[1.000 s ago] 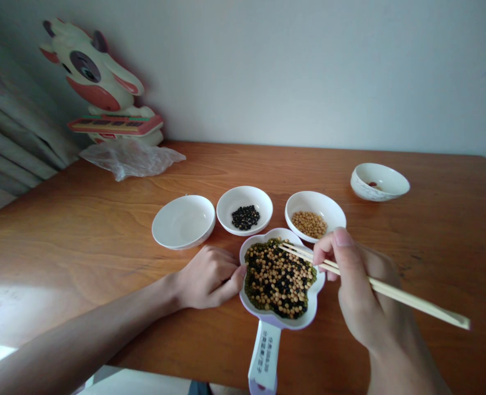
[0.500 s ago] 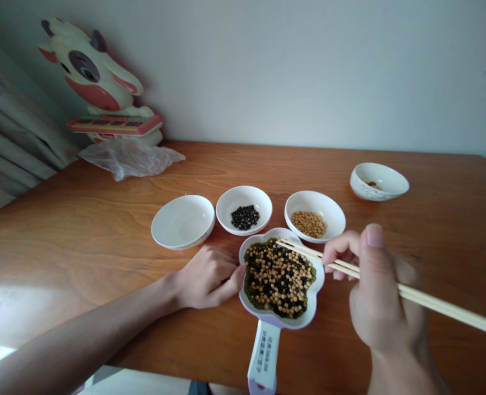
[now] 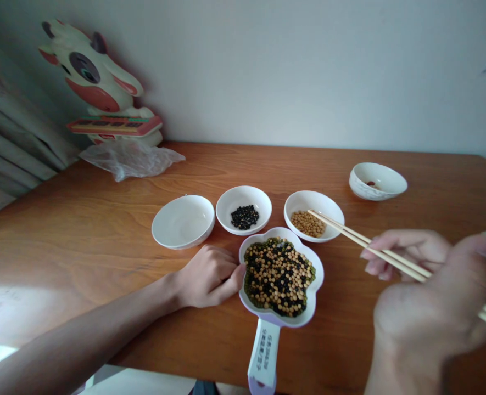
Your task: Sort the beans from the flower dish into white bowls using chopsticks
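A pale wall (image 3: 267,71) stands behind a brown wooden table (image 3: 90,236). At the far left of the table a cow toy (image 3: 96,77) leans by the wall, a clear plastic bag (image 3: 131,160) before it. Nearest the person lies a flower-shaped dish (image 3: 318,280) with a labelled handle, filled with mixed beans (image 3: 281,277). The person's right hand (image 3: 432,296) is partly closed around two chopsticks (image 3: 358,238), thumb raised. The left hand (image 3: 212,277) rests loosely curled on the table, its thumb at the dish's left rim; whether it grips the dish cannot be told. Beyond the dish stand three white bowls: a left bowl (image 3: 184,222), a middle bowl (image 3: 243,195) holding black beans (image 3: 245,218), and a right bowl (image 3: 319,199) holding yellow beans (image 3: 308,224). A patterned bowl (image 3: 368,192) sits farther right. The chopstick tips are at the yellow beans, close together; whether they pinch a bean cannot be told.
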### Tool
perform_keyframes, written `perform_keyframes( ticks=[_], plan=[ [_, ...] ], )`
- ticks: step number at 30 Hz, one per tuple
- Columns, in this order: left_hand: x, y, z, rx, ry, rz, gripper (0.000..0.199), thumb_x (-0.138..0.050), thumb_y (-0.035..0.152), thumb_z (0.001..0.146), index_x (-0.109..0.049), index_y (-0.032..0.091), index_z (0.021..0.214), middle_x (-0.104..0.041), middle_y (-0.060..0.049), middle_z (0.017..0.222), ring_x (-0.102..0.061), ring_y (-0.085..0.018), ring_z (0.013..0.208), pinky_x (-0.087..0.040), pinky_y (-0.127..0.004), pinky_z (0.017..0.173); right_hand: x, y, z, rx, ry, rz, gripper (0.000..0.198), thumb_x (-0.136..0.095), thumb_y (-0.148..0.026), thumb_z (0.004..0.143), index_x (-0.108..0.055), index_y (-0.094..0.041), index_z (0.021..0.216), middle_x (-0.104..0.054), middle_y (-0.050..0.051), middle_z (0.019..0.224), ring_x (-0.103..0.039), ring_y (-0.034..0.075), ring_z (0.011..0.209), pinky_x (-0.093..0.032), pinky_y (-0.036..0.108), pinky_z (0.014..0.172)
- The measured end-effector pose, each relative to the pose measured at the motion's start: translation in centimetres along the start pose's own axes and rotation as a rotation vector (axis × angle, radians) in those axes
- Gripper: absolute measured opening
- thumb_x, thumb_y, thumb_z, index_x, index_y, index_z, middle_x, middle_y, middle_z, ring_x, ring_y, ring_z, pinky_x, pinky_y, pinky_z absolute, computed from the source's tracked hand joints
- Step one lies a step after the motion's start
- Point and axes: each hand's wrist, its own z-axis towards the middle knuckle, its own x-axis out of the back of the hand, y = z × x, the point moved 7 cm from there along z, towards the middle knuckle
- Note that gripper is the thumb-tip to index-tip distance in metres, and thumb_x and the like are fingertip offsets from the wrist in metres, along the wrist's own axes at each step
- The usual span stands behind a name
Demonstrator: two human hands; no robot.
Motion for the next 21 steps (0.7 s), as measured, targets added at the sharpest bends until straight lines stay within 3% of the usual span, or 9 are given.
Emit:
perform_keyframes(
  ticks=[11,16,21],
  plan=[
    [0.1,0.1,0.0,-0.008,0.007,0.004,0.048,-0.037,0.023,0.109,-0.045,0.019,0.062,-0.058,-0.003,0.061,-0.05,-0.013,0.053,-0.032,-0.033,0.056,0.1,0.4,0.2,-0.071,-0.114,0.064,0.071,-0.02,-0.062,0.107,-0.062,-0.023,0.066,-0.058,0.005,0.056,-0.052,0.02,0.054,-0.033,0.037,0.056],
    [0.0,0.0,0.0,0.001,0.0,-0.002,0.048,-0.037,0.023,0.109,-0.044,0.019,0.062,-0.058,-0.003,0.061,-0.05,-0.013,0.054,-0.031,-0.034,0.057,-0.5,0.3,0.2,0.022,-0.318,0.043,0.077,-0.02,-0.066,0.106,-0.064,-0.023,0.059,-0.06,0.006,0.056,-0.054,0.02,0.057,-0.038,0.036,0.057],
    [-0.2,-0.2,-0.1,0.001,-0.013,-0.005,0.047,-0.037,0.023,0.109,-0.044,0.019,0.062,-0.058,-0.003,0.061,-0.049,-0.013,0.054,-0.031,-0.035,0.057,-3.0,0.6,-1.5,0.157,-0.683,-0.021,0.076,-0.025,-0.072,0.104,-0.065,-0.022,0.062,-0.059,0.004,0.055,-0.055,0.017,0.055,-0.038,0.033,0.054]
  ],
)
